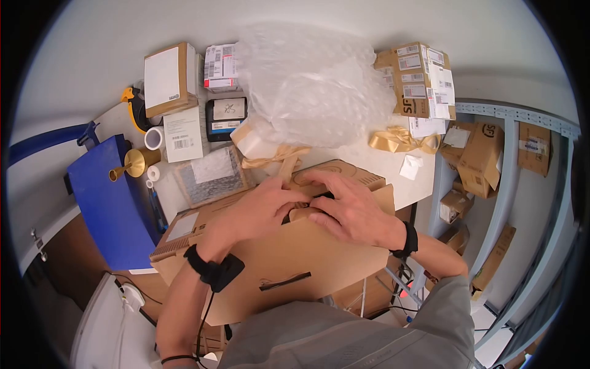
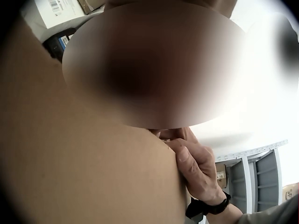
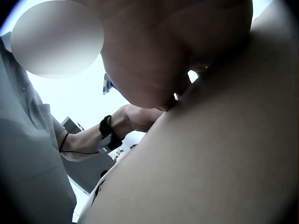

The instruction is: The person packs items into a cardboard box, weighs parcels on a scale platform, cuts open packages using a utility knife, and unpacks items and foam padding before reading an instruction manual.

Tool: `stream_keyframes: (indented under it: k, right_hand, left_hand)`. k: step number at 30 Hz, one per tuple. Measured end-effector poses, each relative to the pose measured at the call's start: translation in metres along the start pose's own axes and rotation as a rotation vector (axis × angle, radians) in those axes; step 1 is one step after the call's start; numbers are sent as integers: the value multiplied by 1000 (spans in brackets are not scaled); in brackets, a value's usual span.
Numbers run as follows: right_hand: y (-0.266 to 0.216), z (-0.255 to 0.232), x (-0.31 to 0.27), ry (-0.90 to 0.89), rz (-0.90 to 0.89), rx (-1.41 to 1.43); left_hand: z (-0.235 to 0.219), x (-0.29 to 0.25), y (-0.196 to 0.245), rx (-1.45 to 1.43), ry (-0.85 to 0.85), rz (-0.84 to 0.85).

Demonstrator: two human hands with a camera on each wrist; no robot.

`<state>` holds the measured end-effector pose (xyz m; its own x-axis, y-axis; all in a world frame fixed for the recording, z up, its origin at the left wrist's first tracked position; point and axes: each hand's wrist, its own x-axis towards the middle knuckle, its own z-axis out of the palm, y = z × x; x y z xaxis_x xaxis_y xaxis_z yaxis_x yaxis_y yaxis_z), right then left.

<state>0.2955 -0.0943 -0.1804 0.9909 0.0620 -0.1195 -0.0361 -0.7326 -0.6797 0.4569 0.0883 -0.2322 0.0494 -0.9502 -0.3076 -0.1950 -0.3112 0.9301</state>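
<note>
Cardboard box (image 1: pixel 264 255), brown and wide, sits at the near side of a white table (image 1: pixel 410 192), directly in front of a person in a grey shirt (image 1: pixel 344 335). Its top is not fully closed: a dark gap shows at the middle, and the broad flap facing the person has one narrow slot. A pale label and part of some dark lettering show at its left.

Two hands meet at that gap. The right hand (image 1: pixel 353 209) pinches the flap's edge, thumb on the outer face. The left hand (image 1: pixel 261 206) touches the edge opposite, its fingertips partly hidden; I cannot tell whether it grips.

Behind lie one heap of clear plastic packaging (image 1: pixel 316 80), two gold ribbons (image 1: pixel 393 141), one gold candlestick-like object (image 1: pixel 136 164) and one label-covered parcel (image 1: pixel 413 77). One blue container (image 1: pixel 110 206) stands left. Grey metal shelving (image 1: pixel 508 141) on the right holds several cartons against a pale wall (image 1: pixel 491 58).
</note>
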Motion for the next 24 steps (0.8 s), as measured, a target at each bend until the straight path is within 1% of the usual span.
stream_keyframes:
  k: [2, 6, 9, 11, 12, 14, 15, 17, 18, 20, 24]
  right_hand:
    - [0, -2, -1, -25, -8, -44]
    - [5, -3, 0, -47, -34, -34]
    - [6, -4, 0, -31, -51, -44]
    - [6, -4, 0, -32, -66, -37]
    - [6, -5, 1, -33, -65, -38]
    - [6, -7, 1, -23, -78, -16]
    - [6, -7, 1, -23, -78, -17]
    - [7, -5, 0, -30, -83, -7]
    - [8, -4, 0, -30, -83, -7]
    - [10, -3, 0, 15, -147, -41]
    - [11, 4, -6, 26, -147, -93]
  left_hand:
    - [-4, 6, -5, -101, -147, -53]
    - [-3, 11, -7, -83, -174, -63]
    - [0, 14, -14, -130, -181, -38]
    - [0, 17, -18, -308, -200, -67]
    - [-2, 18, -18, -309, -200, -66]
    - [-7, 19, -18, -421, -275, -150]
    - [-8, 18, -18, -421, -275, -149]
    - [-11, 17, -20, -292, -351, -71]
    - [-13, 17, -21, -292, -351, -71]
    - [-17, 19, -23, -310, -411, -63]
    - [-20, 26, -30, -346, -457, -76]
